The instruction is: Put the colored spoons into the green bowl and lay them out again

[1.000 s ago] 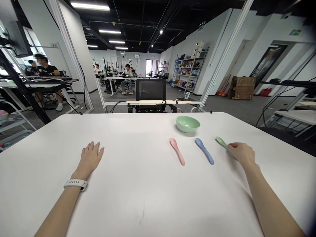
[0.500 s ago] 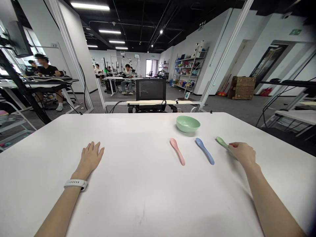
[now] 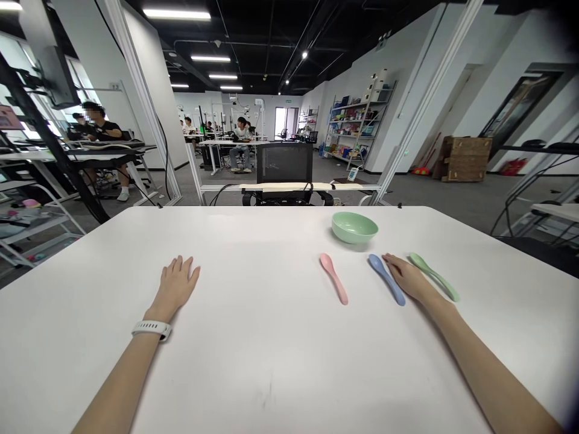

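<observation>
My left hand (image 3: 176, 286) lies flat on the white table (image 3: 253, 349), palm down with its fingers spread, touching no other object. Between the blue spoon (image 3: 386, 280) and the green spoon (image 3: 434, 277) rests my right hand (image 3: 409, 278), its fingers stretched forward and nothing seen in them. Its thumb side is right beside the blue spoon; whether they touch I cannot tell. Farther left lies a pink spoon (image 3: 333, 278). All three spoons slant with their bowls pointing away from me. Behind them stands a green bowl (image 3: 354, 228).
Past the table's far edge is a black mesh chair (image 3: 284, 164). A metal frame post (image 3: 427, 96) rises at the far right, with another at the left. People sit at desks in the background, and a shelf rack (image 3: 359, 123) stands by the wall.
My right hand has let go of the green spoon, which now lies on the table, and has moved left towards the blue spoon. The whole view has shifted slightly; my left hand stays flat.
</observation>
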Demonstrator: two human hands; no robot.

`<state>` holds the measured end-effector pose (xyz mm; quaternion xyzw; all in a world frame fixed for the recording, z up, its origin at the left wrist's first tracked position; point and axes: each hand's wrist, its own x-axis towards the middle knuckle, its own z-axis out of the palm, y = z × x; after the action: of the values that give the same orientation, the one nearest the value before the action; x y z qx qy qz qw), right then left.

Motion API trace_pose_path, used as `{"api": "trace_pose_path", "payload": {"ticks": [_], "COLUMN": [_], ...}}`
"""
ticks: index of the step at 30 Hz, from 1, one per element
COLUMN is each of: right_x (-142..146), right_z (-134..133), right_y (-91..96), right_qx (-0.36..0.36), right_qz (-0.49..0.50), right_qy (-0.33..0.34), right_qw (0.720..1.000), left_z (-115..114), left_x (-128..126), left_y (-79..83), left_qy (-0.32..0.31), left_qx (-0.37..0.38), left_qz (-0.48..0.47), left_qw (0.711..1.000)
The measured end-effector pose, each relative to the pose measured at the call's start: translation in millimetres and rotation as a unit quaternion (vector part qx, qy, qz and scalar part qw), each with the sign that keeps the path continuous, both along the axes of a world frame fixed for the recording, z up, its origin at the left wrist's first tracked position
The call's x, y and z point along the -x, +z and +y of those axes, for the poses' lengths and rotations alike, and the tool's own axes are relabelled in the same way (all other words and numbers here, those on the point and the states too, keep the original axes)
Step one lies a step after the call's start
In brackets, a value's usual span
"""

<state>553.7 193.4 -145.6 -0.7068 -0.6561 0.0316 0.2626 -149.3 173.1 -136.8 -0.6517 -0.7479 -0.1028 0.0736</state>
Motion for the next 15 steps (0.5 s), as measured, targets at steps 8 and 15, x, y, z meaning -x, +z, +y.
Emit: {"api": "trace_pose_path", "payload": {"ticks": [8, 15], "right_x": [-7.4, -4.6], "right_z": [3.3, 3.0], "right_y": [-12.4, -11.3], "right_qx": [-0.019, -0.029], "right_qz": [0.019, 0.016], "right_qy": [-0.002, 0.008], "right_qw": [1.000, 0.999], "left_z": [-4.0, -3.7], "left_x": [-6.9, -6.7], "left_y": [3.2, 6.1], "left_qy": [0.012, 0.015], "left_qx": [0.006, 0.005], "left_qz": [-0.006, -0.005], "left_qw": [1.000, 1.000]}}
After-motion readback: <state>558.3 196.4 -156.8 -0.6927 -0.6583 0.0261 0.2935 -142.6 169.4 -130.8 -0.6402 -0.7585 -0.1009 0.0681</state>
